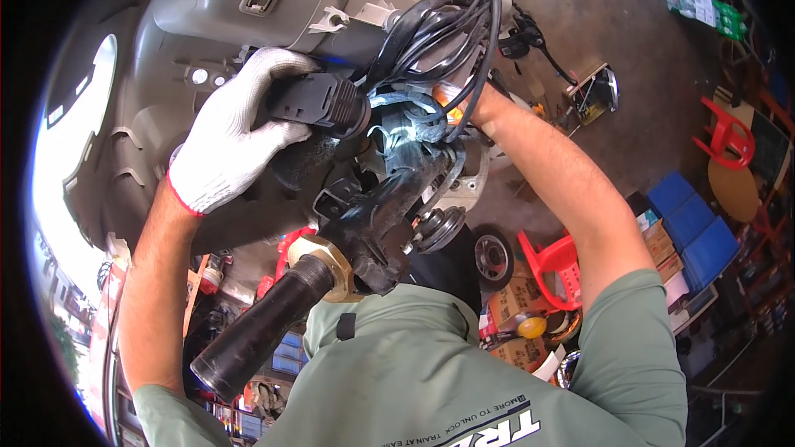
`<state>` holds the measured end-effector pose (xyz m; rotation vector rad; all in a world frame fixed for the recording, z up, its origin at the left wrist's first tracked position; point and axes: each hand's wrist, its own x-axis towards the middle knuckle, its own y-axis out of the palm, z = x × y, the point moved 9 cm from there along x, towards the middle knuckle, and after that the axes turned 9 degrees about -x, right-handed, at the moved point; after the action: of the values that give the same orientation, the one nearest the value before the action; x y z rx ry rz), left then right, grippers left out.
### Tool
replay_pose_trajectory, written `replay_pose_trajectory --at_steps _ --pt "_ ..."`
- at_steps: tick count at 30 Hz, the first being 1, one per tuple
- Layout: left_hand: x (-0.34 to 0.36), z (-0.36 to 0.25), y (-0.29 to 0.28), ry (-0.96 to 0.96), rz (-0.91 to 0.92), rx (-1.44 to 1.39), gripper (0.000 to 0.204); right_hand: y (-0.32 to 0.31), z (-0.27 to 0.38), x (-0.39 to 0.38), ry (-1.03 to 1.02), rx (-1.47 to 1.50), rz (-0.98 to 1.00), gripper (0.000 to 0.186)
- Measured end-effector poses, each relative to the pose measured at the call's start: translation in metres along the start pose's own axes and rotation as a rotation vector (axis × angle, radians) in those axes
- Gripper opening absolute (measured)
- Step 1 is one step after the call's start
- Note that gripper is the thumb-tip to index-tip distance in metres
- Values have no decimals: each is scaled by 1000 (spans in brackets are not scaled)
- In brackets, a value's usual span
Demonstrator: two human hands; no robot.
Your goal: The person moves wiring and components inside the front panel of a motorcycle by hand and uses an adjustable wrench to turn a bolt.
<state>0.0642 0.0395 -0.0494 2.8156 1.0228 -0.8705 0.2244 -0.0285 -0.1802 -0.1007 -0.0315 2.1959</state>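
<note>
Device point(319, 105), left hand point(234, 131) (gloved) curled around.

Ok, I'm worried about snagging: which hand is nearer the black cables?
Right. The right hand is at the black cables, partly hidden behind them; the left hand is farther off, to their left, gripping a black boxy object.

Floor point(613, 50): grey, right of the hands point(236, 128)
Daylight point(60, 174): glaring white, far left of the hands
Red seats point(546, 261): two, right of the hands, one farther off
Blue boxes point(691, 215): far right of the hands, beside brown cartons point(660, 242)
Wheel point(492, 257): right of the hands, near the closer seat
</note>
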Motion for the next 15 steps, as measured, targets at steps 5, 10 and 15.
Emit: replay_pose_trajectory --at_steps 5,10,15 --pt "2 -1 0 1 4 -2 53 1 -6 -2 67 123 -7 49" --pt "1 -1 0 -23 -1 29 52 2 -2 -2 10 -4 12 50" --pt "2 -1 0 -8 5 2 52 2 -3 -1 44 83 -15 52"
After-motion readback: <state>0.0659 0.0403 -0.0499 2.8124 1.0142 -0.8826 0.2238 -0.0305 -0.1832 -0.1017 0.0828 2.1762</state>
